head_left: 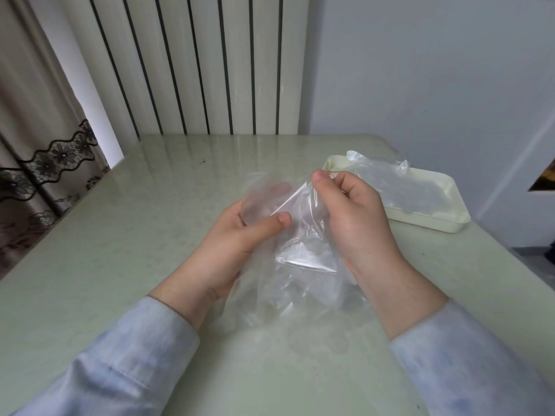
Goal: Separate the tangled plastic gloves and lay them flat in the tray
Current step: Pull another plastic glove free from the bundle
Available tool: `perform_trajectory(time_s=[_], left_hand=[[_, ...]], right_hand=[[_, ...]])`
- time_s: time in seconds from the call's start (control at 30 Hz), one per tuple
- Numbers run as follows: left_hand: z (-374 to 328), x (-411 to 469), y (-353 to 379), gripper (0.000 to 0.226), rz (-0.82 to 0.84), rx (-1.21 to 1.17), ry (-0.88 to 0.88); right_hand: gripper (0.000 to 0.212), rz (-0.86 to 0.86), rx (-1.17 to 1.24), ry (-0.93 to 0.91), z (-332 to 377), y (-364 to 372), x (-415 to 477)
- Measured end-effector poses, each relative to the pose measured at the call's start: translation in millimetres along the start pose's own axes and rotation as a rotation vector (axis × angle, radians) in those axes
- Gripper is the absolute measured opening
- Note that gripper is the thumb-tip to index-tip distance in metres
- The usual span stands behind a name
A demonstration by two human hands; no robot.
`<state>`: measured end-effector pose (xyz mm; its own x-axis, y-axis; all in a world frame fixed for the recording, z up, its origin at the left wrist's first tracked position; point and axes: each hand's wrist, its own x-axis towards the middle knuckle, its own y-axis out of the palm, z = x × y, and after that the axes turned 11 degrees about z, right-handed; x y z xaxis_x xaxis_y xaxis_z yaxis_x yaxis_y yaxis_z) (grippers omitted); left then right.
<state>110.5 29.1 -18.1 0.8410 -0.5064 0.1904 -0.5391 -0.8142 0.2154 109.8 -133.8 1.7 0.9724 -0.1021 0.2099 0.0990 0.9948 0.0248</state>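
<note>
1. Nearest the camera are two pale blue sleeves: the left sleeve (114,364) and the right sleeve (468,355), one at each lower corner, both above the table (120,235), a pale green glossy top.
2. Two bare hands reach out from them. The left hand (237,247) grips clear plastic, its thumb pressed on the near face and its fingers showing dimly through the film behind. The right hand (357,217) has its fingers curled and pinches a top edge of the same plastic between thumb and fingertips.
3. One glove bundle (303,265) of clear, crumpled film lies between the two hands. It is stretched taut from the left thumb up to the right pinch and sags down to the table between the wrists. How many gloves are in it cannot be told, since the layers are see-through and overlap.
4. One cream tray (432,222) sits on the table beyond the right hand, near the right edge. The right hand hides its near left corner.
5. Laid-out plastic (399,181) rests in the tray, its far edge crumpled over the rim. The number of pieces is unclear.
6. Behind the table stands one white ribbed radiator (195,64), with a curtain (36,145) trimmed in dark lace on the left and a plain wall (420,70) on the right.
</note>
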Motion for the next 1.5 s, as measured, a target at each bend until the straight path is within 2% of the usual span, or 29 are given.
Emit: perform_trajectory(time_s=[0.1, 0.2, 0.27, 0.33, 0.47, 0.57, 0.63, 0.87, 1.03, 1.2, 1.4, 1.5], left_hand=[[1, -1, 0, 0.063, 0.065, -0.02, 0.008], [1, 0, 0, 0.07, 0.029, 0.052, 0.001], [-1, 1, 1, 0.064, -0.016, 0.112, -0.002], [-4, 1, 4, 0.046, -0.086, 0.146, -0.004], [-6, 2, 9, 0.032, -0.153, 0.028, -0.007], [-9, 2, 10, 0.033, -0.198, 0.01, -0.023], [-10, 1, 10, 0.033, -0.191, 0.028, -0.034], [-11, 2, 11, 0.031, -0.23, 0.073, -0.043], [-18, -4, 17, 0.033, -0.246, 0.136, -0.04], [-19, -4, 14, 0.056, -0.242, 0.145, -0.085], [-19, -2, 14, 0.052, -0.29, 0.098, -0.108], [-15, -1, 11, 0.045, -0.227, 0.069, -0.088]], right_hand=[[0.039, 0.023, 0.075, 0.043, 2, 4, -2], [0.04, 0.03, 0.08, 0.046, 0, 7, -2], [0.037, 0.032, 0.062, 0.028, -1, 7, -1], [0.034, 0.04, 0.046, 0.014, -3, 5, -1], [0.025, 0.07, 0.007, -0.002, -4, 3, 0], [0.015, 0.131, -0.028, 0.031, -5, 1, -1], [0.017, 0.157, -0.035, 0.043, -6, 0, -2], [0.014, 0.089, -0.084, -0.001, -3, -3, -3], [0.012, 0.104, -0.086, -0.006, 0, -5, -3], [0.013, 0.156, -0.103, -0.021, 0, -1, -4], [0.012, 0.141, -0.126, -0.076, 1, 0, -6], [0.011, 0.116, -0.136, -0.096, 1, -1, -6]])
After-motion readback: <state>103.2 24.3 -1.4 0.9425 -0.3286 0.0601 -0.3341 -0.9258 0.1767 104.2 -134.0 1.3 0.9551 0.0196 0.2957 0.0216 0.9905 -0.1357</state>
